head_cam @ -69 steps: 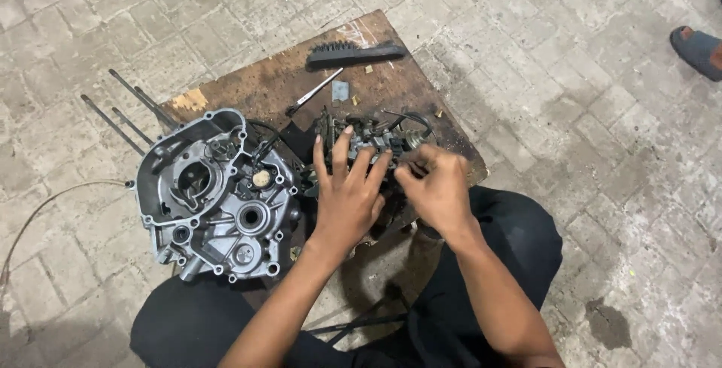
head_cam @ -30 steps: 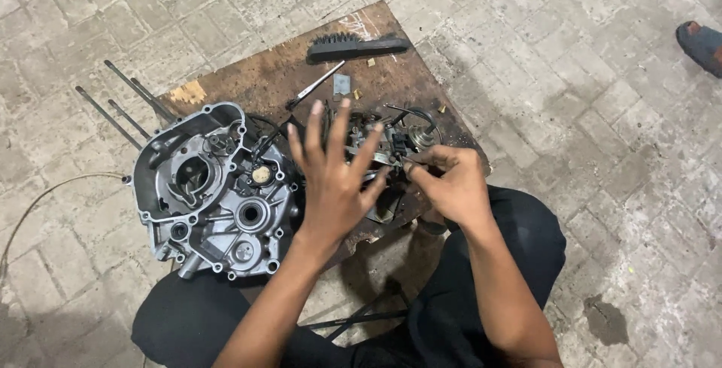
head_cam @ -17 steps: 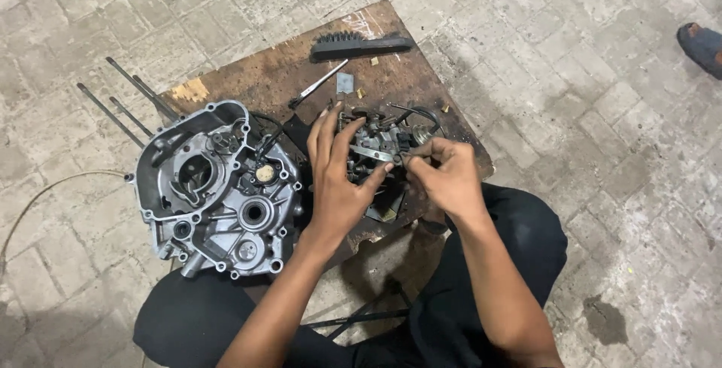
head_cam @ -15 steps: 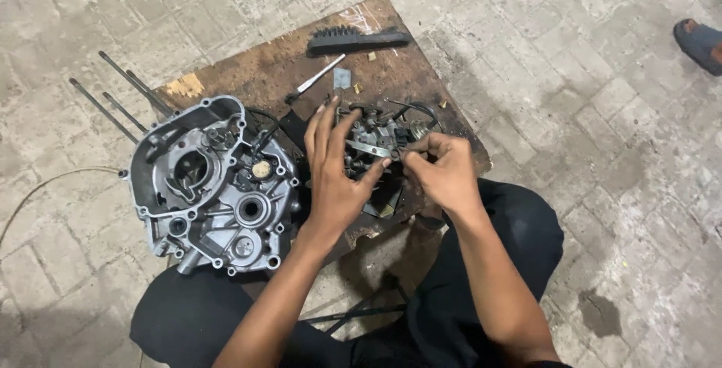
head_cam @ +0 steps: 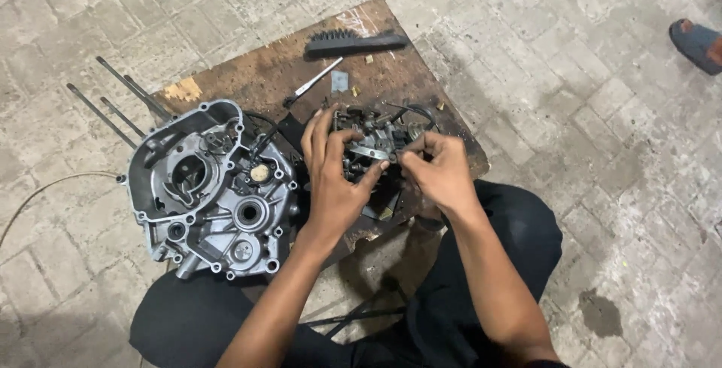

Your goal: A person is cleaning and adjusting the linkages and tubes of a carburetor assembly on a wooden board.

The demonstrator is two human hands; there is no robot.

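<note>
Seen from above, the left hand [head_cam: 335, 176] cups a small metal carburettor [head_cam: 374, 142] on a wooden board [head_cam: 263, 78], fingers curled around it. The right hand [head_cam: 440, 172] pinches its edge. An engine casing [head_cam: 210, 187] lies just beside.

carburetor [head_cam: 374, 141] mostly covered by both hands, fingertip contact unreadable, small bits on board [head_cam: 391, 74] beyond hands too tiny to identify, sandal [head_cam: 696, 43] far right cropped by frame edge

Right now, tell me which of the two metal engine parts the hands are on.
The small dark carburetor, gripped by both hands on the wooden board; the large silver crankcase half beside it lies untouched.
</note>
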